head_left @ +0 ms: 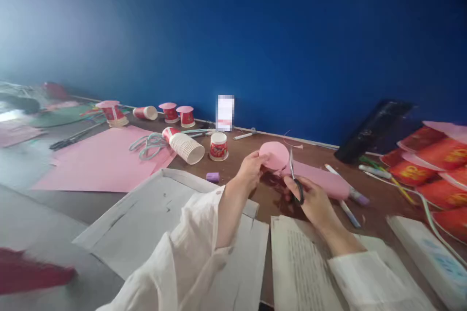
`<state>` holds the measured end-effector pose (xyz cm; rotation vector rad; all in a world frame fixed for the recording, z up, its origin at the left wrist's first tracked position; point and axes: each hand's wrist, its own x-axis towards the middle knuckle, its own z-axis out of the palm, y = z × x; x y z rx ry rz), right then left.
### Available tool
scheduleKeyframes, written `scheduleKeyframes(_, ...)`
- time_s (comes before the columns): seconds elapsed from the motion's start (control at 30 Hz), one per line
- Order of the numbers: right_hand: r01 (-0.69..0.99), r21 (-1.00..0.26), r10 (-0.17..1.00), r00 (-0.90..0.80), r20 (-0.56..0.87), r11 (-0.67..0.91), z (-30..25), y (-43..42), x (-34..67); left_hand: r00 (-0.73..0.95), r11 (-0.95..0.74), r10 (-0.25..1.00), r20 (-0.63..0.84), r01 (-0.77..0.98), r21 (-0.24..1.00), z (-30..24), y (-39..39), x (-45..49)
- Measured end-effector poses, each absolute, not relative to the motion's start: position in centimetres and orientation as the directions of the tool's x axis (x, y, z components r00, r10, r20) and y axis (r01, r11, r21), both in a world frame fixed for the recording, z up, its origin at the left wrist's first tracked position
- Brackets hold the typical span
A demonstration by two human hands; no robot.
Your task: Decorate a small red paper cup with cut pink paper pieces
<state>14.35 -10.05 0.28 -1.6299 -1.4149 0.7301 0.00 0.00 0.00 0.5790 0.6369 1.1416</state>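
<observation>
My left hand pinches the left edge of a round piece of pink paper, held up over the brown table. In my right hand is a pair of scissors with dark handles, its blades pointing up beside the disc's right edge. Whether the blades touch the paper I cannot tell. Behind my right hand lies a longer pink paper piece, curled like a roll. A thin curved pink offcut rests just past the scissors. The scissors' lower handle is partly hidden by my fingers.
A stack of paper cups and a single red cup stand left of my hands. Pink sheets lie further left. Below are a white sheet and an open book. Red-and-pink cups pile at right. A blue wall rises behind.
</observation>
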Motion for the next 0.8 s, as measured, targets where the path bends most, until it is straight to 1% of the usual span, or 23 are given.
scheduleKeyframes(0.13, 0.485, -0.874, 0.976, 0.199, 0.092, -0.017, 0.49, -10.48, 14.17, 0.281, 0.313, 0.945, -0.165, -0.638, 0.704, -0.17, -0.20, 0.09)
scheduleKeyframes(0.4, 0.403, -0.911, 0.967, 0.252, 0.023, -0.083, 0.76, -10.46, 13.86, 0.296, 0.304, 0.945, -0.140, -0.635, 0.711, -0.34, -0.15, -0.05)
scheduleKeyframes(0.8, 0.370, -0.927, 0.978, 0.206, 0.014, -0.064, 0.56, -10.58, 13.97, 0.289, 0.314, 0.942, -0.169, -0.589, 0.744, 0.31, -0.41, -0.11)
